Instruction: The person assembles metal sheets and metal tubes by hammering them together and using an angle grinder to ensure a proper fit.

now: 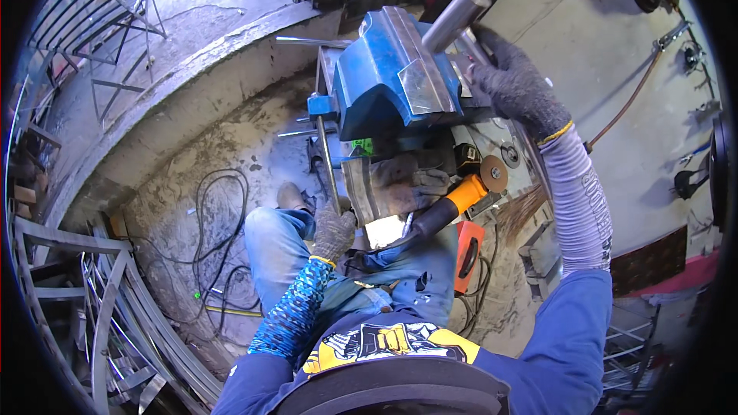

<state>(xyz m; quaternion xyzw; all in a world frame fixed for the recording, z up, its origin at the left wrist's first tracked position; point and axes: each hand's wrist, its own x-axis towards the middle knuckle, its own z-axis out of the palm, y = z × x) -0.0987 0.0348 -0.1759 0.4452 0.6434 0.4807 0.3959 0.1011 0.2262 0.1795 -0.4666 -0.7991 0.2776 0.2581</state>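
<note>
A large blue bench vise [369, 77] stands in front of me, with a bright metal plate along its jaw. My left hand [334, 234], in a grey glove, is closed round the lower end of the vise handle [326, 154], a long steel rod. At the vise's right side, my gloved right hand [519, 81] is closed on the short bar of a steel piece with a thick cylinder head [457, 18], which looks like a hammer. The head is raised beside the jaws. My right fingertips are partly hidden.
Below the vise lie an orange and black angle grinder [461, 196] and worn grey gloves [419, 184]. An orange-red tool [467, 257] sits by my right leg. Black cable [201, 219] loops over the floor. Bent metal strips [146, 315] are at left, a metal rack [92, 11] beyond the kerb.
</note>
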